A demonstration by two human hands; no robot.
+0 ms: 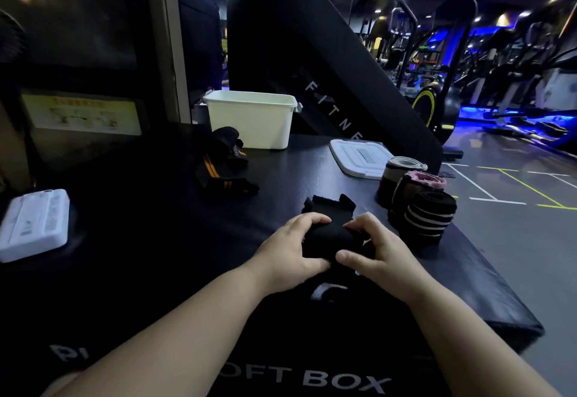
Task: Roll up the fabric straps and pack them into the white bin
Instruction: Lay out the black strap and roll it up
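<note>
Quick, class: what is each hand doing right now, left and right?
Left hand: closed on the black fabric strap being rolled.
Right hand: closed on the same strap, fingers pinching its roll.

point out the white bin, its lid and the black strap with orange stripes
white bin (249, 121), head view, on its front wall
lid (359, 159), head view, on its flat top, right of the bin
black strap with orange stripes (215, 175), head view, on the striped band, unrolled left of the bin

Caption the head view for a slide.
Both hands, left hand and right hand, roll a black strap; three finished rolls wait beside the open white bin.
</note>
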